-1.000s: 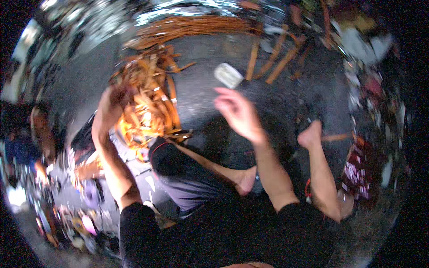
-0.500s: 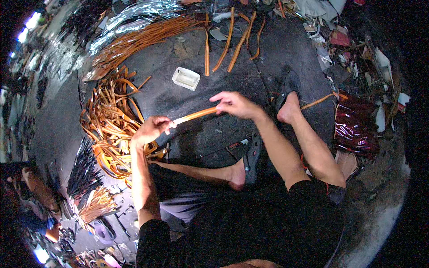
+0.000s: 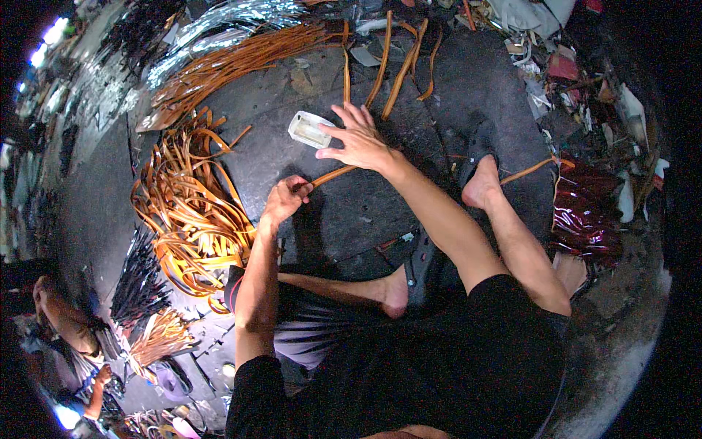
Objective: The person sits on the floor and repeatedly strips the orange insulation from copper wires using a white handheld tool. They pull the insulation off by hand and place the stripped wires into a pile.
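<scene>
My left hand (image 3: 290, 199) pinches one end of a flat orange strip (image 3: 333, 175), which slants up to the right and passes under my right forearm or hand. My right hand (image 3: 358, 139) is open above the floor, its fingers spread. Its fingertips are over the right edge of a small white rectangular tray (image 3: 304, 130); whether they touch it I cannot tell. A tangled heap of orange strips (image 3: 186, 212) lies left of my left hand. Beyond the tray, several orange strips (image 3: 404, 72) lie side by side.
A bundle of thin brown strips (image 3: 234, 60) and shiny silver strips (image 3: 227, 25) lie at the far left. Dark red glossy sheeting (image 3: 585, 212) and a scrap heap (image 3: 563, 69) line the right. Another person's arm (image 3: 67, 322) shows at lower left, near black strips (image 3: 139, 285).
My right hand has let go of the strip's right end and moved forward to the tray, fingers spreading. My left hand has shifted right and forward, still pinching the strip.
</scene>
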`<state>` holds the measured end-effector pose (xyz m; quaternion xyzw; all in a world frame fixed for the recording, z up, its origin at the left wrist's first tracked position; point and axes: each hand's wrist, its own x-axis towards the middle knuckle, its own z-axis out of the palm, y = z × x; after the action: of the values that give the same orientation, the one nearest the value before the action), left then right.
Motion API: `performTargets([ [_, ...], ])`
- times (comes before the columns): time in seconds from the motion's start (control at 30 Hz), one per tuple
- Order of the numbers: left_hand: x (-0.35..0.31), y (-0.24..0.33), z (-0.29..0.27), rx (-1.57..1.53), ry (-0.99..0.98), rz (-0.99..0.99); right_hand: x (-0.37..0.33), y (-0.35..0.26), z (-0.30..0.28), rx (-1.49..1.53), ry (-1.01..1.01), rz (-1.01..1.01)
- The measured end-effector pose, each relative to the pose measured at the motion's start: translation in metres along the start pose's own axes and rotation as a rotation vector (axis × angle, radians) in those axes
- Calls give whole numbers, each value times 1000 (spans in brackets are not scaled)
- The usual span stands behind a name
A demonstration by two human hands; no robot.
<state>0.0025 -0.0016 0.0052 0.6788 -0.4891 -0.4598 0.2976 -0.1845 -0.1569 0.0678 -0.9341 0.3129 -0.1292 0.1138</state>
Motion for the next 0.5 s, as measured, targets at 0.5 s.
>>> performTargets([
  [0.5,-4,1,0,7,94,119,3,17,-10,385,393,6],
])
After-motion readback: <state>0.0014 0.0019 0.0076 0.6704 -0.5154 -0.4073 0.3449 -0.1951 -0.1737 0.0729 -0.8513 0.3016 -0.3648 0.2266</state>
